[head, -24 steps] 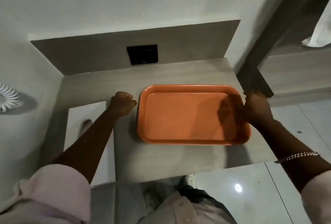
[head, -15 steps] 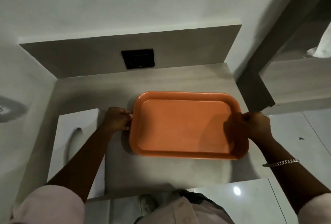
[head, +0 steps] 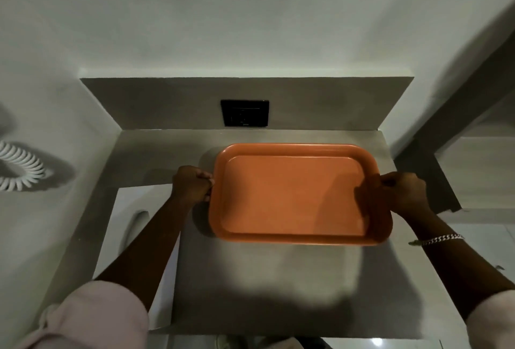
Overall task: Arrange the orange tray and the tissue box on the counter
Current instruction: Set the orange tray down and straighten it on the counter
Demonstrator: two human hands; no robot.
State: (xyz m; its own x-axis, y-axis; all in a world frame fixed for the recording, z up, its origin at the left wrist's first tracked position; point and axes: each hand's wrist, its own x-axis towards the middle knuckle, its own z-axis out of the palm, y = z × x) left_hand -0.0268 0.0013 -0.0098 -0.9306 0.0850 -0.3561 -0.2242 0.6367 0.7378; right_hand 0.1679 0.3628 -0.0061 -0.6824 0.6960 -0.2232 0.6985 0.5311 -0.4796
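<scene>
Orange tray point(head: 295, 195) shifted toward backsplash; left hand point(head: 192, 187), right hand point(head: 404, 192) clamp short rims

Pale pink sleeves point(head: 92, 318); silver chain bracelet point(head: 440, 239), right wrist.

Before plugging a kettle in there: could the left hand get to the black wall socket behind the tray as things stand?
Probably yes. The socket sits on the backsplash above bare counter, with nothing in between, though the left hand is now gripping the tray rim and would have to let go.
</scene>
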